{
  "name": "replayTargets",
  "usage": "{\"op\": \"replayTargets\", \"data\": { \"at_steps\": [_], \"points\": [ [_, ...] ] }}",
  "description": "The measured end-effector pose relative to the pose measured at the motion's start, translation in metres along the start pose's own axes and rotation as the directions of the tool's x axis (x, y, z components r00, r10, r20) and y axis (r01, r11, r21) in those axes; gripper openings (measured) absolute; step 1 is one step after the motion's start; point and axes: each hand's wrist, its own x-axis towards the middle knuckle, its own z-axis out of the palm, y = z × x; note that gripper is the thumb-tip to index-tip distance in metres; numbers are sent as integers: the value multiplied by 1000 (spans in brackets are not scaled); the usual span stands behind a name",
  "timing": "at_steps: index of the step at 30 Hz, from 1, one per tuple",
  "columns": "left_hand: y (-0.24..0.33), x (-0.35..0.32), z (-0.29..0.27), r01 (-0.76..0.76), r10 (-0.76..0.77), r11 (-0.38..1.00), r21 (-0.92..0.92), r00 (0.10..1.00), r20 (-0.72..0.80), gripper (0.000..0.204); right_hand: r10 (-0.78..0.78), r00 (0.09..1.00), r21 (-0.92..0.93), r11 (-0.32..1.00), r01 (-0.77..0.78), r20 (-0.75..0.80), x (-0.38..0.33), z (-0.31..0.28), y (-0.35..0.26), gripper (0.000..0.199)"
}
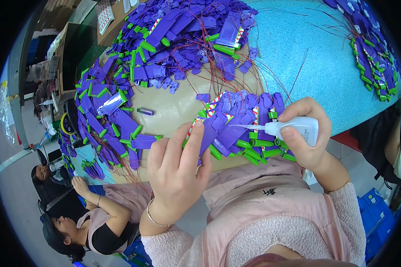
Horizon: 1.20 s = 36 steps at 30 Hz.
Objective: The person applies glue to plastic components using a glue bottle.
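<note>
My left hand is closed, with thumb and fingers gripping a flat purple plastic piece near the table's front edge. In my right hand is a small white squeeze bottle, held on its side. The bottle's thin nozzle points left, its tip close to the purple piece; whether it touches, I cannot tell. Around and beneath them lies a cluster of similar purple pieces with green rounded ends, some bearing red-and-white striped strips. My left fingers hide part of the held piece.
A large heap of purple and green parts with thin red wires covers the far left. More parts lie at the far right on blue foam sheeting. A loose small purple part rests on tan covering. Another person sits at left.
</note>
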Motion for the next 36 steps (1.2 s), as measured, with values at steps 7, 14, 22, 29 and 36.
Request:
{"op": "replayTargets", "data": {
  "at_steps": [7, 14, 22, 29, 36],
  "points": [
    [2, 1, 0, -3, 3, 1000, 12, 1000, 17, 51, -27, 999, -36, 999, 29, 42, 4, 9, -1, 17],
    [6, -1, -2, -17, 18, 995, 97, 1000, -5, 51, -72, 997, -64, 995, 72, 3, 4, 4, 3, 17],
    [7, -2, 3, -80, 105, 965, 249, 991, -86, 41, -119, 993, -62, 991, 120, 27, 11, 8, -1, 18],
    [12, 1, 3, -71, 95, 970, 230, 991, -94, 40, -55, 992, 28, 998, 58, -113, 3, 0, 0, 17],
    [37, 23, 19, -17, 33, 993, -118, 991, 128, 47, -22, 972, 5, 1000, 24, -235, 1, -16, 8, 14]
  ]
}}
